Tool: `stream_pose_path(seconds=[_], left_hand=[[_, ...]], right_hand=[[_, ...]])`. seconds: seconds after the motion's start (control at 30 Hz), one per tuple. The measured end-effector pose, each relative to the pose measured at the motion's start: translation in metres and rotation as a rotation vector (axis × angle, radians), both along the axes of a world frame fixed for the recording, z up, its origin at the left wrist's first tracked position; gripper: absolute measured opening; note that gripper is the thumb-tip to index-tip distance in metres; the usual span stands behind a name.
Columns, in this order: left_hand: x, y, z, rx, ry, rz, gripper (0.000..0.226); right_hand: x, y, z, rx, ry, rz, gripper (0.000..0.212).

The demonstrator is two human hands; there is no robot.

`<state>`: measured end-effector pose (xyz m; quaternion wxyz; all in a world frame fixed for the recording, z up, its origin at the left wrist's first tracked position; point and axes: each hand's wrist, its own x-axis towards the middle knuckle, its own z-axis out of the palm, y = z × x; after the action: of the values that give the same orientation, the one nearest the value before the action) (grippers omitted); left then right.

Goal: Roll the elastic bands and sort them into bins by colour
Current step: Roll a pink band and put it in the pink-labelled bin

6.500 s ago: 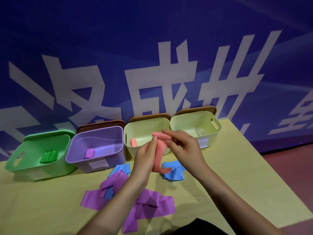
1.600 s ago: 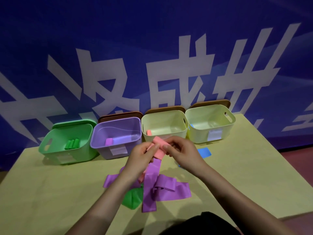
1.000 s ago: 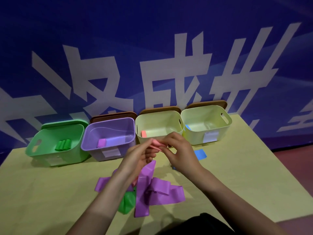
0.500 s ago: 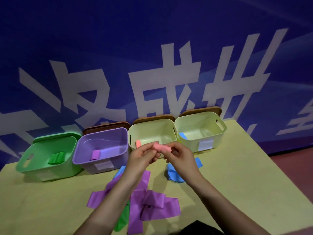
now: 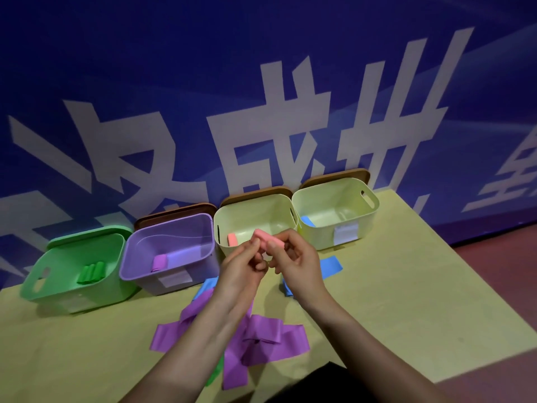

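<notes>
**Pink roll held over the bins**

Blue banner wall behind, yellow-green table [image 5: 406, 301] below. I see my left hand [image 5: 242, 267] and right hand [image 5: 293, 261] close together, both pinching the pink roll [image 5: 266, 238] in front of the cream bin [image 5: 255, 219]. It looks light, soft and springy; I'd grip across the coil so it can't unwind. Its long axis runs left-right, slightly tilted.

The blue backdrop [image 5: 261, 68] behind the bins carries large white Chinese characters, cut off by the table edge; "成" [image 5: 270, 135] at twelve o'clock reads clearly. The bins' white labels [image 5: 345, 234] are too blurred to read.
</notes>
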<state>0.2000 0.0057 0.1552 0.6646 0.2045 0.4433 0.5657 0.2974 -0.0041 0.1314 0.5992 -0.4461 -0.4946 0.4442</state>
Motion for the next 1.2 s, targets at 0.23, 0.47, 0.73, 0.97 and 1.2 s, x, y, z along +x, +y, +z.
stream_pose_path(seconds=[0.23,0.47,0.73,0.97,1.2], left_hand=[[-0.018,-0.009,-0.004,-0.006,0.045,-0.049,0.014],[-0.045,-0.012,-0.005,0.128,0.490,-0.052,0.016],[-0.049,-0.002,-0.007,0.126,0.360,-0.115,0.019],[-0.058,0.027,-0.023,0.120,0.489,-0.094,0.015],[-0.066,0.069,-0.055,0.011,0.572,-0.101,0.015]], right_hand=[[0.002,-0.003,-0.005,-0.059,0.055,0.105,0.007],[-0.005,-0.001,-0.008,-0.121,-0.091,0.214,0.019],[-0.017,0.018,-0.012,-0.186,-0.037,0.192,0.010],[-0.019,0.042,-0.017,-0.254,-0.070,0.225,0.009],[-0.025,0.092,-0.038,-0.400,-0.207,0.296,0.011]])
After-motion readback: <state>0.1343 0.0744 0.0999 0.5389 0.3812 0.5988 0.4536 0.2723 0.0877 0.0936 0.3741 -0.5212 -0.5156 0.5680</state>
